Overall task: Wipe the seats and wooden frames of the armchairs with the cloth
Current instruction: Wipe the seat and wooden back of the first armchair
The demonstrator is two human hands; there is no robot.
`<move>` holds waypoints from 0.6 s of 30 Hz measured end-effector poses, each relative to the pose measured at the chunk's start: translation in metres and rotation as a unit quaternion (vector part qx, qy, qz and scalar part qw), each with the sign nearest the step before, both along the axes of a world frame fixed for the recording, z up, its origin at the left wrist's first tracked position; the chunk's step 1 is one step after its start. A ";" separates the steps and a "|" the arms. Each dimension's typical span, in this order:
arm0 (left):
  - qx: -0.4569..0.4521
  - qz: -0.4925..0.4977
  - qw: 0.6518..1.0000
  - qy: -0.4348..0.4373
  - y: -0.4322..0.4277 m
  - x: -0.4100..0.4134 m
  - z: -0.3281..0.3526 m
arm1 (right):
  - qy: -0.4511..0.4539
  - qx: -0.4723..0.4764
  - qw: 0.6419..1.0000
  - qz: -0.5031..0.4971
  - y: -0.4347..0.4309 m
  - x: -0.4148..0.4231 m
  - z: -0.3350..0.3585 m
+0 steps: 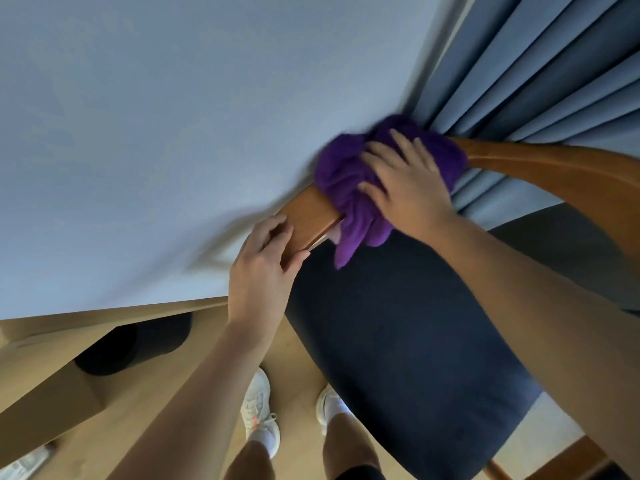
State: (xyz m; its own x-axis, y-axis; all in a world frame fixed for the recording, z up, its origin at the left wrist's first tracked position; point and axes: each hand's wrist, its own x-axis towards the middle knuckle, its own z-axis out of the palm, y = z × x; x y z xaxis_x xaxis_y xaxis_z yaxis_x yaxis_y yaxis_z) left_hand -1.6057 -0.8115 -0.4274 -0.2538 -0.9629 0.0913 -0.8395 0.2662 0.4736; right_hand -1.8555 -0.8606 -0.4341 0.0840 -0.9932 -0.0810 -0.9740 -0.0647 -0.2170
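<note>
An armchair with a dark blue seat point(398, 341) and a curved wooden frame point(540, 168) stands close to the wall. A purple cloth point(341, 174) is bunched over the frame's top rail. My right hand point(405, 178) presses flat on the cloth, fingers spread over it. My left hand point(263, 265) grips the near end of the wooden armrest point(308, 216), thumb and fingers wrapped around it. A loose corner of the cloth hangs down over the seat.
A pale blue wall point(156, 133) fills the left and top. Blue curtains point(554, 64) hang behind the chair at the right. A black cylindrical bin point(135, 344) stands under a wooden table point(41, 393) at the lower left. My feet in white shoes point(258, 407) stand on the wooden floor.
</note>
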 end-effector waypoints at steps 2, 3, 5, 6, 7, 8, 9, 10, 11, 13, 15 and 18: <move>0.000 0.000 1.000 -0.001 -0.001 0.001 0.000 | -0.011 -0.023 0.999 -0.036 -0.003 -0.018 -0.004; 0.003 -0.002 1.000 0.001 -0.001 0.001 0.001 | -0.020 -0.036 0.997 -0.059 -0.002 -0.020 -0.006; 0.010 -0.008 1.000 0.003 0.001 0.005 0.003 | -0.049 -0.066 0.993 -0.086 0.008 -0.006 -0.010; 0.013 -0.007 1.000 0.006 0.003 0.008 0.004 | -0.061 -0.082 0.991 -0.088 0.016 0.009 -0.011; 0.016 -0.003 1.000 0.013 0.005 0.012 0.004 | -0.071 -0.096 0.989 -0.083 0.027 0.028 -0.013; 0.015 0.003 1.000 0.022 0.008 0.016 0.005 | -0.082 -0.108 0.988 -0.077 0.037 0.050 -0.016; 0.010 0.008 0.999 0.030 0.011 0.022 0.005 | -0.096 -0.114 0.986 -0.075 0.047 0.074 -0.018; 0.003 0.011 0.999 0.036 0.015 0.029 0.004 | -0.114 -0.117 0.983 -0.082 0.055 0.098 -0.020; -0.003 0.014 0.999 0.038 0.018 0.037 0.004 | -0.136 -0.119 0.978 -0.100 0.063 0.120 -0.021; -0.006 0.021 0.999 0.046 0.024 0.053 0.003 | -0.179 -0.132 0.963 -0.152 0.072 0.153 -0.022; -0.002 0.031 0.997 0.068 0.028 0.069 0.002 | -0.200 -0.141 0.951 -0.187 0.077 0.169 -0.022; 0.005 0.048 0.994 0.102 0.031 0.092 0.003 | -0.203 -0.141 0.952 -0.183 0.091 0.191 -0.021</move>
State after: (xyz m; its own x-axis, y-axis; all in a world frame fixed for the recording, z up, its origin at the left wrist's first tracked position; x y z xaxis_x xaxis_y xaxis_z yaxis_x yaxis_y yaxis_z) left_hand -1.5138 -0.7805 -0.4247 -0.1377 -0.9830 0.1216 -0.7470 0.1837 0.6390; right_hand -1.6640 -0.7692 -0.4554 -0.3034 -0.9397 0.1578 -0.7825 0.1512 -0.6040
